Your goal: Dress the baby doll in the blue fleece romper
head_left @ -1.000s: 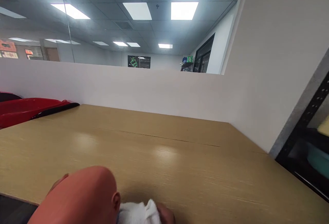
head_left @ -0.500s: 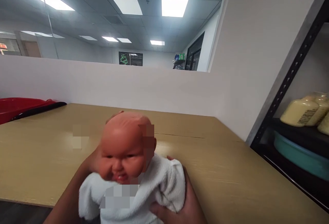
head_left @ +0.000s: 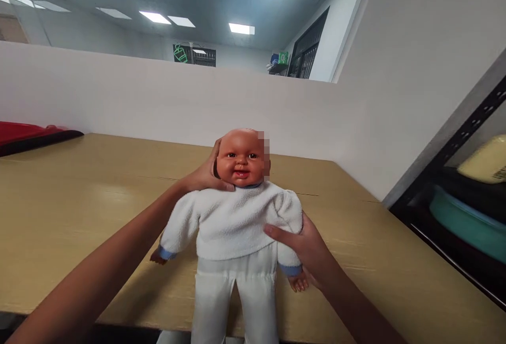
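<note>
A baby doll (head_left: 237,223) in a white fleece top with blue cuffs and white trousers faces me, held above the wooden table. My left hand (head_left: 207,173) is closed round the side of its head and neck, thumb under the chin, the other fingers hidden behind the head. With the thumb on the chest, my right hand (head_left: 302,241) grips the doll's side and upper arm; its other fingers are behind the body. Both doll arms hang down, and the lower legs run out of view at the bottom.
The wooden table (head_left: 118,212) meets a white half wall (head_left: 158,101) with a window above. At the far left lies a red basin (head_left: 23,132). On the right, a black metal shelf (head_left: 430,170) holds a teal basin (head_left: 466,223) and a pale yellow bottle (head_left: 484,159).
The doll has moved away from me and slightly right, over the table, so its trousers now show. Both hands keep hold of it. My view has tilted down.
</note>
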### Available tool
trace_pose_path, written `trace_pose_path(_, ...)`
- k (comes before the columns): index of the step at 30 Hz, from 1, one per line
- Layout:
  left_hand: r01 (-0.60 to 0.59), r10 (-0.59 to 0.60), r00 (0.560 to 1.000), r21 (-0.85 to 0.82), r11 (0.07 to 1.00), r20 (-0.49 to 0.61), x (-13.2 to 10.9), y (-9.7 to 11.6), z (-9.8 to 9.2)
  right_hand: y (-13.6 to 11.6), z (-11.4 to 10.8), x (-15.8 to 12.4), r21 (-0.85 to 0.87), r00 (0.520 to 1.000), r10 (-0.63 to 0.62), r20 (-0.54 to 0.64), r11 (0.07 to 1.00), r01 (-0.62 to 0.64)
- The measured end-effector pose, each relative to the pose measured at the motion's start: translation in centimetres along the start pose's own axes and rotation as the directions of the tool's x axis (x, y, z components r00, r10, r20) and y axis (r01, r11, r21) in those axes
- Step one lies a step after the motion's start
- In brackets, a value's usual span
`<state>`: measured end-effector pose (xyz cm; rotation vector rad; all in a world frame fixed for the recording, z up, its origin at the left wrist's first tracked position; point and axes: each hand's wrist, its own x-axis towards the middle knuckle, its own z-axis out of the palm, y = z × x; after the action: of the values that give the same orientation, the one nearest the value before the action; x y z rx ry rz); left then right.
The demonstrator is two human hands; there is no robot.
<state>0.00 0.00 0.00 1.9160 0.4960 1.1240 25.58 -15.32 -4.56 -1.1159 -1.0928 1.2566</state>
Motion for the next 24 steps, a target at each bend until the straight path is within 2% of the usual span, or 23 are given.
trace_pose_path(5,0.002,-0.002,1.0,-0.042,0.999,0.015,4.0,-4.4,-0.9,0.6,-1.7,4.9,-0.042,0.999,-0.004,-0.038,0.999,0.003)
trace_pose_path(10,0.026,-0.023,0.999,-0.122,0.992,0.025,7.5,-8.0,-1.6,1.1,-3.4,9.4,-0.201,0.991,-0.1,-0.09,0.976,0.08)
trace_pose_path(13,0.036,-0.031,0.999,-0.119,0.992,0.039,9.0,-10.0,-2.2,1.3,-4.3,11.5,-0.301,0.988,-0.132,-0.074,0.948,0.104)
trace_pose_path(18,0.091,-0.089,0.995,-0.073,0.993,0.034,9.9,-12.7,-2.7,2.2,-5.8,13.7,-0.428,0.992,-0.126,-0.027,0.898,0.102)
trace_pose_path(24,0.29,-0.287,0.955,-0.032,0.956,0.072,9.9,-16.0,-1.9,4.4,-7.3,15.1,-0.602,0.994,-0.107,0.03,0.792,0.103)
